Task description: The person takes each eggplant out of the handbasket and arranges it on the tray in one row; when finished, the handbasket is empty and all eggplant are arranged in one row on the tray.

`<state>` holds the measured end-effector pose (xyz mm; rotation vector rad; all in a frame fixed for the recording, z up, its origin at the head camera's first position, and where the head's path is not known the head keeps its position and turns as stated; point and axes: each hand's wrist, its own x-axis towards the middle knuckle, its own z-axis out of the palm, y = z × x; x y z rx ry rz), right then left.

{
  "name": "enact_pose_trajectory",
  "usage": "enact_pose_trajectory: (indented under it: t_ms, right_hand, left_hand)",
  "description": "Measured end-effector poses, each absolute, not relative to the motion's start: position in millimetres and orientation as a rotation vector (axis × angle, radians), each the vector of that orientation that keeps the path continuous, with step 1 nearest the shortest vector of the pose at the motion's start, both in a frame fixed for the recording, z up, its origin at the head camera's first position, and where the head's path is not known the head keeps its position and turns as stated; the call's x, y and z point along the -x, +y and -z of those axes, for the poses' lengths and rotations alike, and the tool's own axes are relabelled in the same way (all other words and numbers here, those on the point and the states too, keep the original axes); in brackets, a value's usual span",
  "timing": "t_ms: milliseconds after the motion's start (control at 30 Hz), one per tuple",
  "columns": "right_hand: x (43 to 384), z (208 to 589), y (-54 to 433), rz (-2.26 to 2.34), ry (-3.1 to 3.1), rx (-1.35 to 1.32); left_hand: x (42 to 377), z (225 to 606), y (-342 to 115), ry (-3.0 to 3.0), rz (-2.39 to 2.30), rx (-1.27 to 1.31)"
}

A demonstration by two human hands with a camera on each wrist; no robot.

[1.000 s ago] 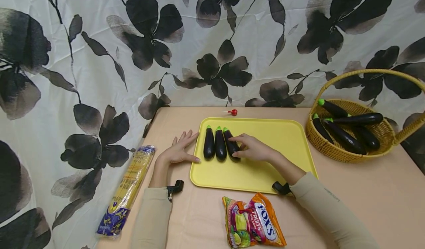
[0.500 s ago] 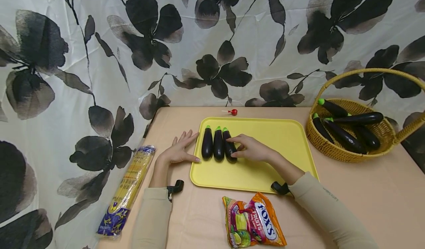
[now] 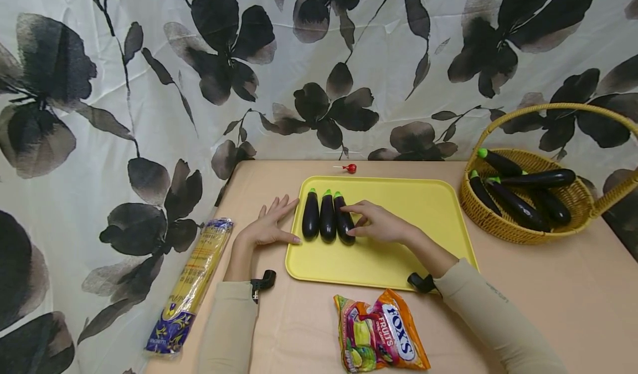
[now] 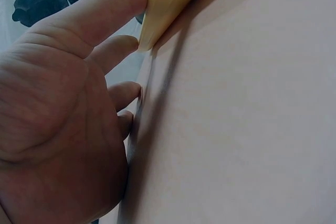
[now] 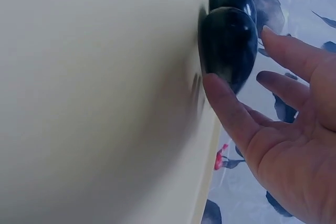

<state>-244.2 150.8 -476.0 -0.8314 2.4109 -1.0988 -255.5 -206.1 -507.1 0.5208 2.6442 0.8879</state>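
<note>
Three dark eggplants with green tips lie side by side on the left part of the yellow tray (image 3: 399, 257): the left one (image 3: 310, 216), the middle one (image 3: 327, 219) and the right one (image 3: 344, 219). My right hand (image 3: 381, 223) is at the right eggplant, its thumb and fingertips against the eggplant's right side. In the right wrist view the thumb touches the glossy near eggplant (image 5: 228, 45) and the fingers stay extended. My left hand (image 3: 266, 227) lies spread along the tray's left edge, thumb and fingertips at the rim (image 4: 155, 24).
A wicker basket (image 3: 478, 221) of several eggplants stands at the right, its handle arching high. A red lollipop (image 3: 351, 168) lies behind the tray. An orange candy bag (image 3: 381, 332) is in front, and a spaghetti pack (image 3: 191, 285) lies along the table's left edge.
The three eggplants have slid slightly left on the tray and closer together, the right hand's fingers against the right one. The left hand has stayed at the rim.
</note>
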Motion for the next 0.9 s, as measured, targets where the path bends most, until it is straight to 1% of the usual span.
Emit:
enact_pose_trajectory:
  t_ms: [300,533,900]
  right_hand:
    - [240.1,455.5,172.4,1.178,2.516,0.874]
    - [235.9,438.2,208.0,1.303,2.64,0.828]
    - [223.7,421.4,262.5,1.472,2.816,0.795]
  left_hand:
    - [255.5,507.2,-205.8,2.64,-0.879,-0.515]
    - [256.1,508.4,-205.9,2.648,-0.871,-0.51]
    - [255.4,508.6,-205.5,2.653,-0.879,-0.536]
